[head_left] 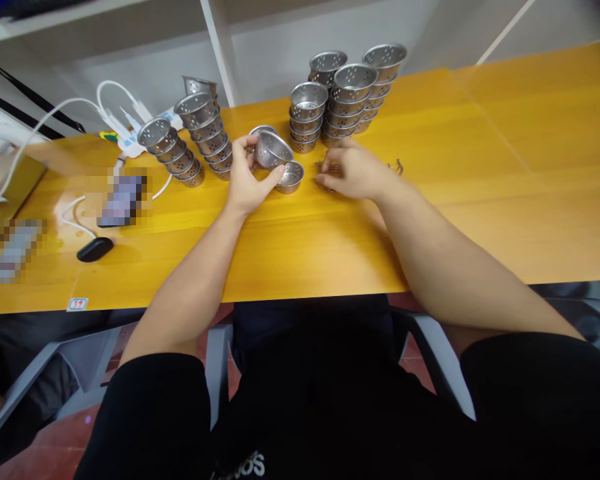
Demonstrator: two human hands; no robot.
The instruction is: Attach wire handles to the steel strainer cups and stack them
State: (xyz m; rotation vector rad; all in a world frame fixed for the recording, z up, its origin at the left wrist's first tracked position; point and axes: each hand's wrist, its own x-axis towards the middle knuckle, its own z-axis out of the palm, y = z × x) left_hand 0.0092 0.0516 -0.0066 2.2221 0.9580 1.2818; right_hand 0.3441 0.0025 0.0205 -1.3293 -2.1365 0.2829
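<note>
A perforated metal cup [274, 151] is tilted in my left hand [247, 175], with the thumb low and the fingers behind its rim. Another small cup [290, 179] stands on the table just below it, and the rim of one more cup [263, 129] shows behind. My right hand [349, 170] is to the right with its fingers curled down over small thin metal pieces [325, 187] on the table; whether it grips any of them is hidden. More small pieces [397, 167] lie beyond the right wrist.
Stacks of perforated cups stand at the back left [200, 110] and back right [355, 83]. White cables, a power strip [135, 139], a phone [123, 200] and a black oval device [95, 249] lie on the left of the yellow table [310, 260]. A shelf wall rises behind.
</note>
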